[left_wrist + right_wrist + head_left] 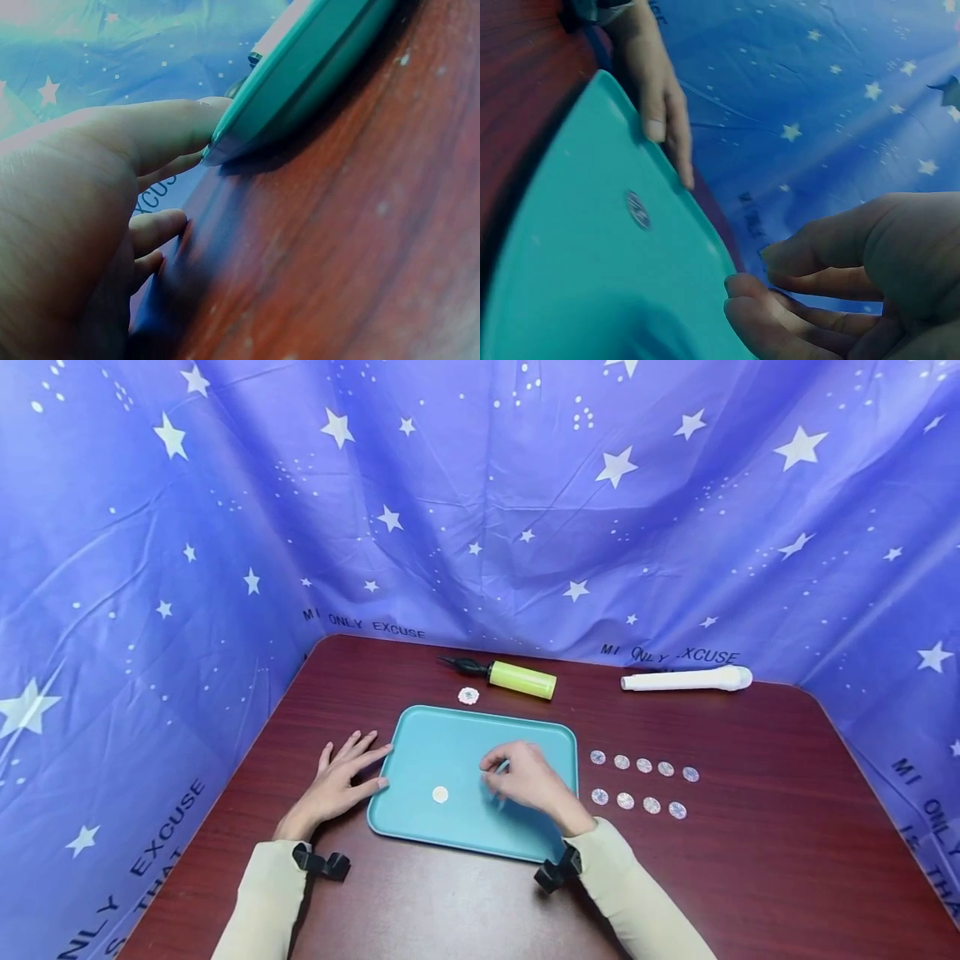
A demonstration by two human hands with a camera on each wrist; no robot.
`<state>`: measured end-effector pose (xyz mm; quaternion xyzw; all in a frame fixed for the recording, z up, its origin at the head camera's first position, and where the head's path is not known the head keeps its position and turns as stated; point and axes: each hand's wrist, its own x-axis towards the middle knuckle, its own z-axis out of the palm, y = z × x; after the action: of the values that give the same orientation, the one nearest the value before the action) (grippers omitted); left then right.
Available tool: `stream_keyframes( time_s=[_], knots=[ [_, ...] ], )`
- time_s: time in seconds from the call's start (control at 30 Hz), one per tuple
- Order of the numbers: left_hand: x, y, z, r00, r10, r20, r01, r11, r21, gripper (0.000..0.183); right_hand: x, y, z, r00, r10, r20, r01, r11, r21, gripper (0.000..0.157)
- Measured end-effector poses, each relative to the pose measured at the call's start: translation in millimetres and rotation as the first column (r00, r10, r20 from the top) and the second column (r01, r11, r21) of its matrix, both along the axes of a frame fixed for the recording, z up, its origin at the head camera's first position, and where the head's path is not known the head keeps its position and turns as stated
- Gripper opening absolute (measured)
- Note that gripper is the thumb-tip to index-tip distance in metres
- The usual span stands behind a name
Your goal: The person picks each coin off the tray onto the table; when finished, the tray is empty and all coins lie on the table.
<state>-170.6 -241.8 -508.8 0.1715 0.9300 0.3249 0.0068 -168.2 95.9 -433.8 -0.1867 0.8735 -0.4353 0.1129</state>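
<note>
A turquoise tray (465,735) lies on the table with one small round patterned disc (440,794) on it, seen also as a grey disc (638,210) in the right wrist view. My left hand (341,789) rests at the tray's left edge, fingers spread, its thumb and index finger touching the rim; the left wrist view shows this hand (82,180) against the rim from below. Above the tray, to the right of the disc, hovers my right hand (528,777). Its fingers are loosely bent, and I see nothing held between thumb and fingertips.
Right of the tray, several similar discs (643,766) lie in two rows. Behind it are a white scalloped piece (468,696) and a yellow-green hand pump (522,680) with a black nozzle. A white stick-shaped object (682,679) lies at the back right. Starry blue curtains (487,485) surround the table.
</note>
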Motion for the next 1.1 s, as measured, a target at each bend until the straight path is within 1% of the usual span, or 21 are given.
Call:
stream_keyframes(
  time_s=[0.2,0.33,0.37,0.67,0.87,0.97,1.1],
  knots=[
    [1.3,-0.6,-1.5,1.000,0.004,0.009,-0.005,1.000,0.007,0.059,0.8,-26.3,-9.6,0.997,0.076,-0.009,-0.076,0.996,0.041,0.016],
    [1.2,-0.2,-2.0,1.000,0.002,0.005,-0.002,1.000,0.000,0.059,0.8,-40.3,-14.4,0.995,0.101,-0.015,-0.099,0.992,0.078,0.016],
    [1.1,-0.1,-2.0,1.000,0.002,0.004,-0.002,1.000,-0.001,0.059,0.5,-43.2,-15.6,0.994,0.105,-0.028,-0.102,0.990,0.094,0.016],
    [0.8,0.3,0.2,1.000,0.002,0.006,-0.002,1.000,-0.001,0.059,-0.4,-61.3,-26.8,0.983,0.125,-0.136,-0.094,0.971,0.220,0.017],
    [1.1,-0.1,0.6,1.000,0.005,0.001,-0.005,1.000,-0.012,0.058,2.0,-68.8,-30.8,0.966,0.148,-0.214,-0.084,0.955,0.284,0.024],
    [1.0,0.1,0.7,1.000,0.005,-0.003,-0.005,1.000,-0.015,0.058,4.1,-71.4,-31.8,0.955,0.159,-0.252,-0.076,0.948,0.309,0.021],
    [0.3,0.7,1.1,1.000,0.004,-0.004,-0.004,1.000,-0.011,0.058,5.9,-73.5,-32.2,0.938,0.174,-0.301,-0.069,0.942,0.329,0.012]
  ],
)
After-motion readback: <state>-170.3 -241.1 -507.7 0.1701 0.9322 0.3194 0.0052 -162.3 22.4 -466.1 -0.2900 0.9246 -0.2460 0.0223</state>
